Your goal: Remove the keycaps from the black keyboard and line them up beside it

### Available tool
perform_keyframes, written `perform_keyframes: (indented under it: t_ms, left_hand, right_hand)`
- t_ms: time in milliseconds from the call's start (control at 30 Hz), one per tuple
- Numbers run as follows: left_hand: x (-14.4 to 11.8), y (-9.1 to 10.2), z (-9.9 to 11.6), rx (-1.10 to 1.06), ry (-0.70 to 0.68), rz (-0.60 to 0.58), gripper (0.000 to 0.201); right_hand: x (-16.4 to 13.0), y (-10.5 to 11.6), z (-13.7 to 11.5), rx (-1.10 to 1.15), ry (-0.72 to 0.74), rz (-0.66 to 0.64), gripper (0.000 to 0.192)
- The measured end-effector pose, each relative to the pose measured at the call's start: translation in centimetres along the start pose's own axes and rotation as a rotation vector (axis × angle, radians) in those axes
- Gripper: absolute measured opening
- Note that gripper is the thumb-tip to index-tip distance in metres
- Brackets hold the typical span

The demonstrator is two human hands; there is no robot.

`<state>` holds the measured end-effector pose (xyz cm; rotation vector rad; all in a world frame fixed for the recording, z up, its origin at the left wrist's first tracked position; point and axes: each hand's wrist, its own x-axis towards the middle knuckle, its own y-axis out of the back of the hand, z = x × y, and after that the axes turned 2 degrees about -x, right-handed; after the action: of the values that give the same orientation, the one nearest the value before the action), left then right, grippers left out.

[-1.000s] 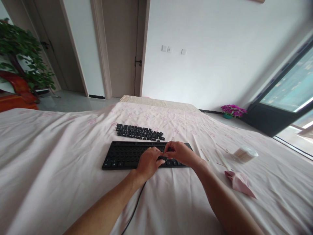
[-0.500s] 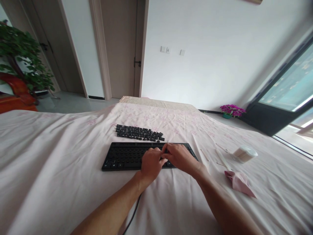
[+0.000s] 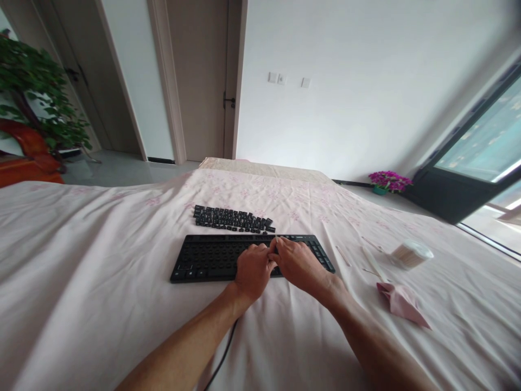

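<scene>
Keyboard [image 3: 211, 258], one, black and stripped of most of its caps, lies flat on the pink bedsheet [image 3: 101, 244], its cable [image 3: 222, 355] trailing toward the viewer between the forearms. Two hands rest on its right half, touching each other: the left hand [image 3: 252, 269] and the right hand [image 3: 299, 263] pinch together around a thin wire tool [image 3: 277, 239] whose tip barely shows; which hand actually clamps it cannot be told. One cluster of loose keycaps [image 3: 232, 219] sits just beyond the keyboard. To the right lie one tub of cotton swabs [image 3: 411, 254], a few loose swabs [image 3: 372, 260], and one folded pink cloth [image 3: 401, 304].
</scene>
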<state>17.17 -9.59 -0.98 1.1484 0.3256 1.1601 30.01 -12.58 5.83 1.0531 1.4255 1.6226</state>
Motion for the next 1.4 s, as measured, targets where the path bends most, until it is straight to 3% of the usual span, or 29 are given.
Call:
perform_keyframes:
  t_ms: [233, 500, 733, 900, 1133, 1267, 1400]
  left_hand:
    - [0.0, -0.1, 0.0, -0.049, 0.047, 0.058, 0.015]
    - [0.1, -0.3, -0.9, -0.297, 0.047, 0.121, 0.003]
    - [0.8, -0.1, -1.7, -0.617, 0.187, 0.131, 0.027]
    - [0.9, -0.1, -2.0, -0.684, 0.232, 0.128, 0.029]
    - [0.8, 0.2, -2.0, -0.814, 0.263, 0.157, 0.030]
    - [1.0, 1.0, -2.1, -0.808, 0.247, 0.153, 0.029]
    - [1.5, 3.1, -3.2, -0.598, 0.137, 0.145, 0.029]
  right_hand:
    - [0.6, 1.6, -1.5, -0.035, -0.050, -0.011, 0.015]
    - [1.1, 1.0, -0.1, 0.084, -0.040, 0.083, 0.017]
    - [1.3, 0.6, -0.6, -0.038, -0.175, 0.227, 0.020]
    - [1.6, 0.1, 1.3, 0.049, -0.250, 0.161, 0.029]
    - [2.0, 0.0, 2.8, 0.310, -0.190, 0.031, 0.023]
    - [2.3, 0.1, 3.4, 0.364, -0.237, 0.010, 0.019]
    - [4.2, -0.1, 5.5, 0.400, -0.289, 0.060, 0.021]
